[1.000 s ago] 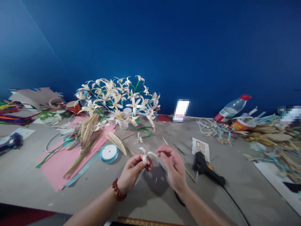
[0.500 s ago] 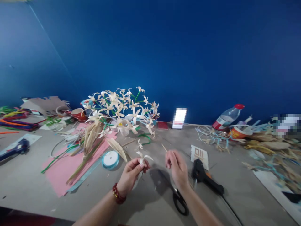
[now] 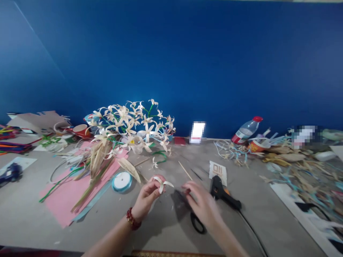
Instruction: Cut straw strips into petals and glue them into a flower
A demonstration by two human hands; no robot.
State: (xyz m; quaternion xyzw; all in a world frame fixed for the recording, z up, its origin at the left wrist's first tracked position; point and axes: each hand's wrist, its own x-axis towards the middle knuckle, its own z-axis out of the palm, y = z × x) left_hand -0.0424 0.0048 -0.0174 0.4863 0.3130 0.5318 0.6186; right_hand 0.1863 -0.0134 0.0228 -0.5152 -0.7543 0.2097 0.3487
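My left hand, with a red bead bracelet on its wrist, pinches a small white flower with curved petals between thumb and fingers. To its right, my right hand hovers low over the table, slightly blurred. Its thumb stands apart from the bent fingers, and I see nothing between them. Under it lie scissors; one black handle loop shows, while the rest is partly hidden. Just beyond my right fingers lies a thin wooden stick. A black glue gun rests to the right.
Many white flowers on green stems stand at the back. Left are pink paper, dried husks and a ribbon spool. A tilted bottle, a paper cup and a heap of husks and strings lie right.
My right hand has moved down and back from the stick, its thumb and fingers now farther apart. The left hand still holds the flower, turned slightly. The view has shifted to the right.
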